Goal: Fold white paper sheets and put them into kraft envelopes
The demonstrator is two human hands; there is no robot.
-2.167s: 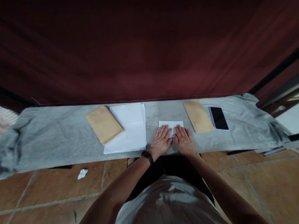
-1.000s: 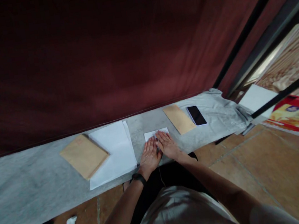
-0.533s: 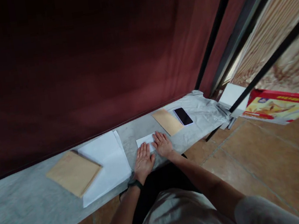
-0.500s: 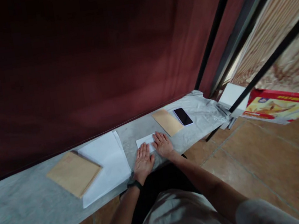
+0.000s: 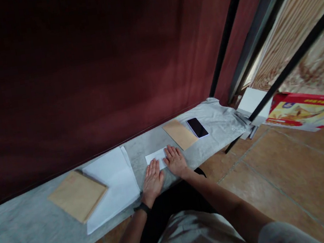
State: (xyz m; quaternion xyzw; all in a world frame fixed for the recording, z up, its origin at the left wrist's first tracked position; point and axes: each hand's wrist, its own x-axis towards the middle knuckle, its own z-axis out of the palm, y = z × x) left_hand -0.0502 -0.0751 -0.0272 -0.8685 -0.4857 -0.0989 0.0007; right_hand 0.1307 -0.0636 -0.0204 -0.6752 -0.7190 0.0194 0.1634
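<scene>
A small folded sheet of white paper (image 5: 155,155) lies on the narrow grey-covered table (image 5: 144,144) in front of me. My left hand (image 5: 153,179) rests flat near its left end, fingers stretched out and touching the paper. Across the right end lies my right hand (image 5: 175,161), also flat with its fingers extended. Part of the paper is hidden under the fingers. A brown envelope (image 5: 179,134) sits just beyond my right hand, beside a dark-screened phone (image 5: 197,127).
Left of my hands is a stack of white paper (image 5: 115,185), overlapped by a pile of brown envelopes (image 5: 78,195). A dark red wall or curtain (image 5: 98,86) stands behind the table. Black poles (image 5: 227,30) rise at the right, near a red and yellow box (image 5: 306,111) by the tiled floor.
Both hands have shifted slightly on the paper, the left one lower and showing more of the sheet between them. The view has tilted a little.
</scene>
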